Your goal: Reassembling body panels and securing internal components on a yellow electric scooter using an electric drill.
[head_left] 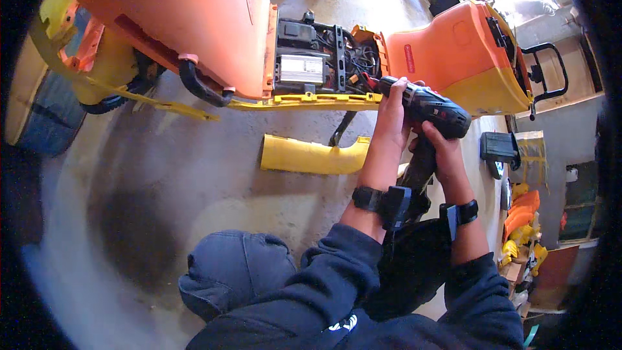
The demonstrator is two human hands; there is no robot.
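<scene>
A black cordless drill (pixel 447 115) is in both my hands, its nose pointing up and left at the scooter's open floor section. My left hand (pixel 392 110) is closed around the drill near its chuck. My right hand (pixel 444 148) is wrapped around its handle; some fingers are hidden behind the tool. Just beyond the chuck is the orange and yellow scooter (pixel 427 58). Its uncovered middle shows a silver finned box (pixel 302 69), a black box (pixel 297 32) and loose wiring (pixel 363 58). I cannot tell whether the drill tip touches anything.
On the floor below the scooter lies a curved yellow panel (pixel 311 155). A black grab rail (pixel 562 68) sticks out at the scooter's right end. Orange and yellow parts (pixel 521 217) are piled at the right, near a dark case (pixel 499 147) and a taped carton (pixel 532 155).
</scene>
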